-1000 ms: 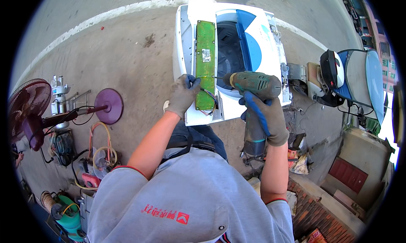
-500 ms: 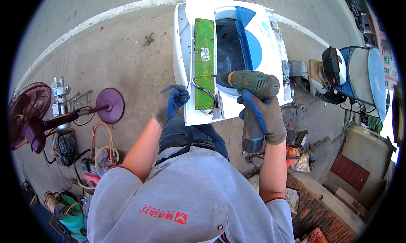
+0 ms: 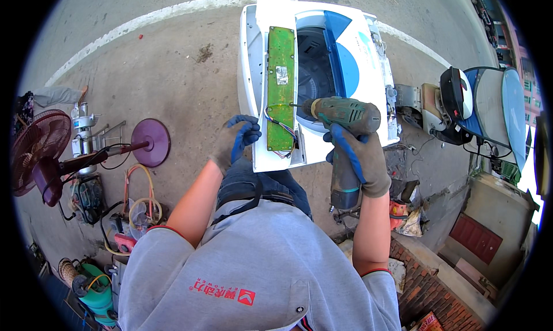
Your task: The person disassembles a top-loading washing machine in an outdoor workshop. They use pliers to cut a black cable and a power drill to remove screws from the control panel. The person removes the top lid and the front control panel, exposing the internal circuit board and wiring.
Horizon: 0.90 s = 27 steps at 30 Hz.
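Observation:
My gloved right hand is wrapped round the grip of a dark green cordless drill. The drill lies level, and its thin bit points left to the edge of a long green circuit board. This board sits in the top panel of a white washing machine, with several coloured wires crossing its near end. My gloved left hand is beside the panel's near left edge, its fingers curled; whether anything is in them is hidden. A blue lid stands folded up beside the dark tub.
On the left are a purple stand fan lying on its side, hoses and a green tank. A person's leg shows at the far left. To the right stands a scooter; a brick ledge is at the lower right.
The washing machine appears slightly further right in the view. A person's leg has come into sight at the far left. Both my hands and the drill have hardly moved.

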Each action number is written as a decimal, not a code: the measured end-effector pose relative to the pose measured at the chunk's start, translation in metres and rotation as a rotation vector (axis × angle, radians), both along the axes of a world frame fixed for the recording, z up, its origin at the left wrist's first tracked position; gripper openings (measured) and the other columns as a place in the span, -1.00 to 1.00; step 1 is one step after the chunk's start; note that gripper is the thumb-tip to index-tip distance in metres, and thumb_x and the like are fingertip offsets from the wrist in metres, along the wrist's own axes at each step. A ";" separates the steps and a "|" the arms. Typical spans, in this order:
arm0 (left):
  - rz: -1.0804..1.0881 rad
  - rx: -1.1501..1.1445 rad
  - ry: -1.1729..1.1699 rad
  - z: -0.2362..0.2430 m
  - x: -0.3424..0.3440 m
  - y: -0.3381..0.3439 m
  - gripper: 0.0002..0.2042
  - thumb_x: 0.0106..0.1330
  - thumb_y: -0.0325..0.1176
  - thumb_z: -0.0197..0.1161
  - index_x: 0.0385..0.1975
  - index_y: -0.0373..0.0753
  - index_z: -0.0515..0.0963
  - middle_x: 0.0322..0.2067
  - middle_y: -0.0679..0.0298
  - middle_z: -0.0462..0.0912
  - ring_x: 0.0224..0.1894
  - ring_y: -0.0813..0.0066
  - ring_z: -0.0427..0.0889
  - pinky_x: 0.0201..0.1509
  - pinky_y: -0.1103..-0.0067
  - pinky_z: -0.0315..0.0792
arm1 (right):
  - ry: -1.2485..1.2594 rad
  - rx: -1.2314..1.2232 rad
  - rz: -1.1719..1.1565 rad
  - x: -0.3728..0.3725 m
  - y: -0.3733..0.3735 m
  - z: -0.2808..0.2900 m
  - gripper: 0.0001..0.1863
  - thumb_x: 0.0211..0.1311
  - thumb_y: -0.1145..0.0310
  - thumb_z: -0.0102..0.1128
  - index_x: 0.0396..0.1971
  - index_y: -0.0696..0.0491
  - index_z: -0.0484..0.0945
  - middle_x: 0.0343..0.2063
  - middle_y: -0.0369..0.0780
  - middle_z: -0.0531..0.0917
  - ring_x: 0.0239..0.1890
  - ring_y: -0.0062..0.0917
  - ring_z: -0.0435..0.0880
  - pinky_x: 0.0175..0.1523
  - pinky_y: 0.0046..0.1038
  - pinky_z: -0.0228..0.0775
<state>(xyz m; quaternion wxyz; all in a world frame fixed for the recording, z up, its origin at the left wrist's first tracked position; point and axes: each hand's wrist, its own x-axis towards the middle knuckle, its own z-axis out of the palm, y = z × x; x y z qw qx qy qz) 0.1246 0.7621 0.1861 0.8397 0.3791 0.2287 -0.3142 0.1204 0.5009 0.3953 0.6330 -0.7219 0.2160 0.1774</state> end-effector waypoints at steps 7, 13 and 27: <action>-0.005 0.049 -0.007 0.006 0.000 -0.002 -0.81 0.37 -0.43 0.03 -0.12 -0.34 0.51 -0.29 0.16 0.62 -0.29 0.43 0.64 -0.15 0.60 0.58 | 0.046 0.019 -0.014 -0.001 0.000 0.004 -0.61 0.21 0.48 0.20 0.04 0.23 0.45 -0.21 -0.13 0.65 -0.30 -0.54 0.67 -0.26 -0.49 0.57; -0.019 0.055 -0.001 0.006 0.001 -0.002 -0.81 0.36 -0.42 0.05 -0.13 -0.33 0.52 -0.29 0.17 0.62 -0.29 0.43 0.64 -0.14 0.59 0.57 | 0.009 0.023 -0.029 -0.003 -0.001 0.001 -0.62 0.22 0.49 0.20 0.04 0.23 0.44 -0.18 -0.13 0.64 -0.28 -0.55 0.67 -0.28 -0.50 0.58; -0.017 0.126 -0.048 0.003 -0.002 -0.008 -0.81 0.39 -0.39 0.07 -0.12 -0.33 0.50 -0.29 0.17 0.60 -0.30 0.44 0.63 -0.16 0.59 0.56 | -0.092 -0.352 0.321 0.014 -0.010 0.011 -0.56 0.19 0.41 0.26 0.07 0.18 0.44 -0.30 -0.18 0.68 -0.39 -0.54 0.66 -0.30 -0.47 0.56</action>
